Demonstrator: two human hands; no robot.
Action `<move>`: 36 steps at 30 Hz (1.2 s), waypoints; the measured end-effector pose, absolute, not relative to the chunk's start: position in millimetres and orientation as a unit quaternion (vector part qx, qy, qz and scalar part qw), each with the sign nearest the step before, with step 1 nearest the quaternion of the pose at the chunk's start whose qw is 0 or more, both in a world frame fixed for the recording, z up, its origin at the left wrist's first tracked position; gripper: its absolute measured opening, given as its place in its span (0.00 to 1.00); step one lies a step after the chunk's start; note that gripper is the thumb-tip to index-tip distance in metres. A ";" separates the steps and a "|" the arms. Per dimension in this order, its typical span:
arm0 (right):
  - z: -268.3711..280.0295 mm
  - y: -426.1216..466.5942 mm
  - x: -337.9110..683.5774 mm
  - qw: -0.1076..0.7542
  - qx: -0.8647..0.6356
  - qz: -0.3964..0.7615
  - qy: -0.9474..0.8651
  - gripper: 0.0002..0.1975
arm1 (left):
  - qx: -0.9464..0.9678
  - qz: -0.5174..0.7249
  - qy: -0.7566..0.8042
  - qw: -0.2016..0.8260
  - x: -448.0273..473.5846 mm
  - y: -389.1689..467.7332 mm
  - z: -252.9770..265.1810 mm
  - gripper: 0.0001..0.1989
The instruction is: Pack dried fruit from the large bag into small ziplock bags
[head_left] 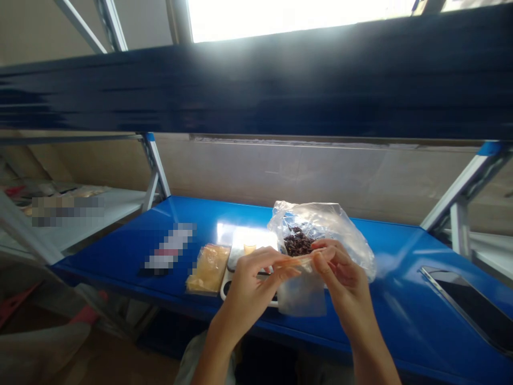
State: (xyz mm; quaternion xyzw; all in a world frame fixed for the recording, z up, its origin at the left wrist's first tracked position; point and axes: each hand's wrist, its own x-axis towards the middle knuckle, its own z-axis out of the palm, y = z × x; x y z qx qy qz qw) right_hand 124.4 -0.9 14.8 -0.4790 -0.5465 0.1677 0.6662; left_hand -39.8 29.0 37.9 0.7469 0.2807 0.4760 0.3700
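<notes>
Between my two hands hangs a small clear zip bag, its orange-tinted top edge pinched in my fingers. My left hand is closed on the left end of that edge, and my right hand grips the right end. Behind the hands, a large clear plastic bag lies open with dark, dried pieces in it. A white kitchen scale, partly hidden by my left hand, bears a small pale cup. Left of the scale lies a stack of yellowish small bags.
A blue shelf serves as the work surface, with a dark blue beam crossing above it. A phone rests at the right. On the left is a blurred-out item. Metal posts stand at both sides.
</notes>
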 end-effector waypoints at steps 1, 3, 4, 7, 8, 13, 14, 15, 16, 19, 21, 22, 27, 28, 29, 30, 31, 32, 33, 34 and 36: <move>14.8 -0.7 124.5 0.667 -0.482 0.166 -0.543 0.14 | 0.753 0.453 0.287 0.382 -42.4 28.3 38.8 0.08; 15.8 -1.3 123.8 0.659 -0.482 0.169 -0.552 0.14 | 0.763 0.423 0.296 0.390 -47.4 27.8 40.3 0.12; 16.3 -1.9 123.1 0.646 -0.480 0.179 -0.566 0.14 | 0.766 0.417 0.298 0.389 -49.7 28.1 40.9 0.12; 16.0 -3.9 122.2 0.595 -0.483 0.222 -0.603 0.09 | 0.760 0.431 0.319 0.368 -58.0 32.2 42.2 0.14; 15.2 -4.3 123.1 0.586 -0.491 0.226 -0.603 0.10 | 0.751 0.442 0.333 0.359 -62.4 35.1 42.2 0.16; 10.8 -4.5 141.4 0.606 -0.542 0.161 -0.560 0.16 | 0.649 0.540 0.468 0.260 -104.2 64.7 30.3 0.18; 10.6 -4.8 146.8 0.610 -0.548 0.149 -0.552 0.16 | 0.634 0.549 0.489 0.242 -114.4 72.6 24.9 0.17; 10.7 -5.2 152.3 0.614 -0.554 0.139 -0.544 0.16 | 0.627 0.550 0.498 0.237 -123.9 80.3 18.9 0.17; 10.7 -5.7 157.5 0.618 -0.559 0.132 -0.537 0.16 | 0.623 0.544 0.510 0.237 -132.1 87.4 12.4 0.17; 9.8 -6.5 169.7 0.618 -0.577 0.116 -0.521 0.17 | 0.623 0.511 0.542 0.241 -147.3 103.4 -5.8 0.19; 7.7 -5.7 174.0 0.608 -0.594 0.109 -0.516 0.18 | 0.631 0.495 0.545 0.243 -151.2 109.0 -14.5 0.20; 6.4 -5.0 175.0 0.602 -0.601 0.106 -0.514 0.19 | 0.637 0.489 0.544 0.243 -152.4 110.7 -17.6 0.20; -0.8 1.1 175.2 0.582 -0.622 0.098 -0.515 0.21 | 0.655 0.457 0.566 0.206 -159.5 113.1 -26.5 0.18; -2.4 2.5 175.4 0.578 -0.625 0.097 -0.516 0.21 | 0.656 0.451 0.572 0.198 -160.9 113.3 -28.2 0.17; -4.3 4.0 176.0 0.573 -0.629 0.095 -0.516 0.20 | 0.658 0.446 0.576 0.192 -161.9 113.6 -30.2 0.17; -6.5 5.6 176.9 0.569 -0.635 0.092 -0.515 0.20 | 0.660 0.441 0.579 0.186 -162.4 114.1 -32.4 0.16; -8.9 7.0 178.2 0.563 -0.644 0.087 -0.511 0.20 | 0.662 0.438 0.581 0.179 -162.3 114.7 -34.6 0.16; -11.6 8.5 179.8 0.558 -0.656 0.079 -0.503 0.20 | 0.665 0.436 0.582 0.171 -161.7 115.4 -36.8 0.16; -14.6 9.8 181.6 0.551 -0.670 0.067 -0.493 0.19 | 0.667 0.437 0.582 0.162 -160.7 116.1 -38.9 0.17; -17.6 11.0 183.4 0.541 -0.687 0.051 -0.483 0.18 | 0.666 0.441 0.582 0.150 -159.2 116.7 -40.7 0.18; -23.8 13.2 186.6 0.518 -0.716 0.017 -0.468 0.16 | 0.659 0.455 0.584 0.132 -155.8 117.4 -43.4 0.20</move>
